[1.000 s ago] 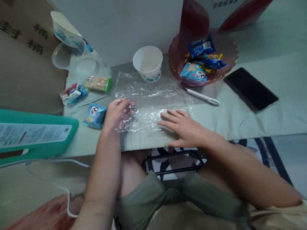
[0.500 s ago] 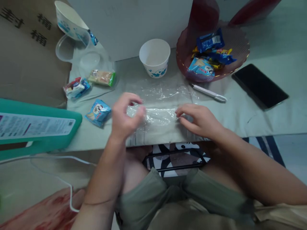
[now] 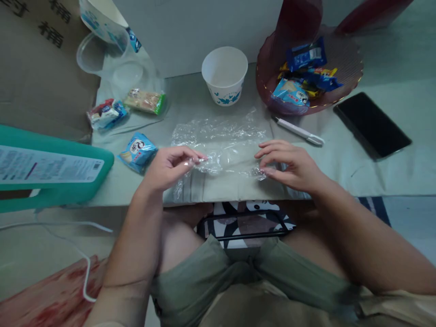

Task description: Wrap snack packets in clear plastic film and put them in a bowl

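A sheet of clear plastic film (image 3: 231, 156), crinkled and shiny, lies on the cloth-covered table in front of me. My left hand (image 3: 172, 165) pinches its left side between thumb and fingers. At the right side, my right hand (image 3: 289, 165) has the film's edge between thumb and index finger, its other fingers loosely bent. Just beyond the film stands a white paper cup (image 3: 225, 79) with a blue leaf print, upright, nothing visible inside. Beside my left hand is a blue snack packet (image 3: 138, 152).
A pink glass bowl (image 3: 352, 81) holds several wrapped snacks. A white pen (image 3: 299, 131) and a black phone (image 3: 373, 126) lie at right. On the left are a green jug (image 3: 78, 168), small snack packets (image 3: 145, 101) and a clear plastic lid (image 3: 102, 54).
My left hand has come down and closed on the film's left side. My right thumb and finger now grip the right side. The film's near edge is gathered up and more crumpled.
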The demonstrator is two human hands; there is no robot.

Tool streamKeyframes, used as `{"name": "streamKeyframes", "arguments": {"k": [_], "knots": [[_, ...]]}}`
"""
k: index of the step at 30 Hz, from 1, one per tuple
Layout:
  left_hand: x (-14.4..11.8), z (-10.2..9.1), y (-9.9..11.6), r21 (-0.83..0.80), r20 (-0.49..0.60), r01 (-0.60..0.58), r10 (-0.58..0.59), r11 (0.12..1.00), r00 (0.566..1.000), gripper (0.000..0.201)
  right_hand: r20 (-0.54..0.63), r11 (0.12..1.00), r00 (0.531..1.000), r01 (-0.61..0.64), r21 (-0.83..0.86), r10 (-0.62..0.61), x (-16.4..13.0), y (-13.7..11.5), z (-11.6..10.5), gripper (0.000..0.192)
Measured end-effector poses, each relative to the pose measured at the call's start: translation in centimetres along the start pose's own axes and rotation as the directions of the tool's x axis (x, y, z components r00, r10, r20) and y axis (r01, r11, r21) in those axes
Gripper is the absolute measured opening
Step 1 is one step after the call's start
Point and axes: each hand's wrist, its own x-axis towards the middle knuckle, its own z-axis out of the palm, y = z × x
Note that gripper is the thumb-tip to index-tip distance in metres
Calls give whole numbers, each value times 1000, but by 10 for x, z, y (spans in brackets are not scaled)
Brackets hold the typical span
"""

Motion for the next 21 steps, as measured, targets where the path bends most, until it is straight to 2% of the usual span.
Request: {"name": "streamKeyframes", "arguments": {"k": [3, 6, 9, 12, 14, 16, 21], "knots": [[-6, -5, -2, -47, 30, 49, -48, 998, 998, 10, -149, 975, 980, -101, 200, 132, 2, 2, 6, 14], [-7, -6, -6, -11, -41, 120, -120, 993, 992, 7, -338, 908, 900, -128, 398, 275, 6, 6, 8, 23], [-3, 0, -9, -59, -205, 143, -153, 988, 967, 7, -419, 848, 816, -153, 508, 398, 11, 11, 8, 31], [5, 10, -8, -236, -403, 128, -217, 963, 889, 14, -430, 829, 768, -225, 513, 474, 15, 15, 10, 35], [11, 16, -7, -340, -485, 109, -274, 934, 831, 19, -424, 834, 766, -254, 490, 482, 15, 17, 12, 34], [15, 21, -7, -378, -529, 88, -293, 921, 797, 23, -397, 836, 778, -283, 470, 486, 15, 18, 15, 31], [18, 28, -15, -355, -553, 88, -285, 931, 783, 23, -296, 842, 815, -375, 388, 499, 17, 15, 25, 39]]}}
